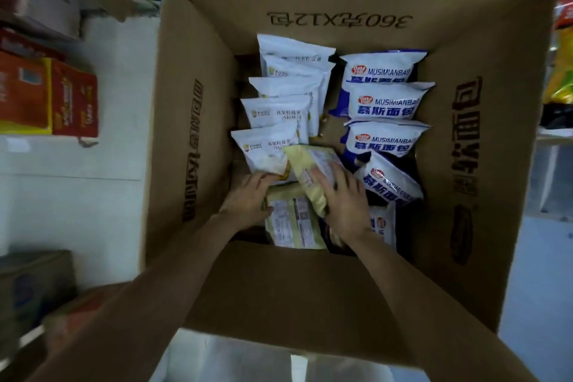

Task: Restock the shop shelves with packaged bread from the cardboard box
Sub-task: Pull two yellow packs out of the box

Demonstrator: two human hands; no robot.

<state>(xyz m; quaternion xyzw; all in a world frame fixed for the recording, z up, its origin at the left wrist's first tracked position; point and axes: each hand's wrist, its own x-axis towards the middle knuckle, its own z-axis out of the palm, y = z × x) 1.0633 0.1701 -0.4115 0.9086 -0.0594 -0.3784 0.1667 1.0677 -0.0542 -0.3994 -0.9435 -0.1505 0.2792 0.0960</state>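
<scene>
A large open cardboard box (198, 121) fills the view, its flaps spread. Inside, a row of white bread packs (279, 112) stands on the left and a row of blue-and-white bread packs (384, 102) on the right. Both arms reach into the near end. My right hand (344, 198) grips a pale yellow pack (305, 167), tilted with its label side up. My left hand (248, 195) rests with its fingertips on the nearest white pack (263, 152). Another pale pack (291, 223) lies flat beneath both hands.
Red and orange cartons (49, 96) stand on the white floor at the left. Brown boxes (34, 288) sit at the lower left. Shelved goods show along the top edge and a yellow bag (561, 77) at the right edge.
</scene>
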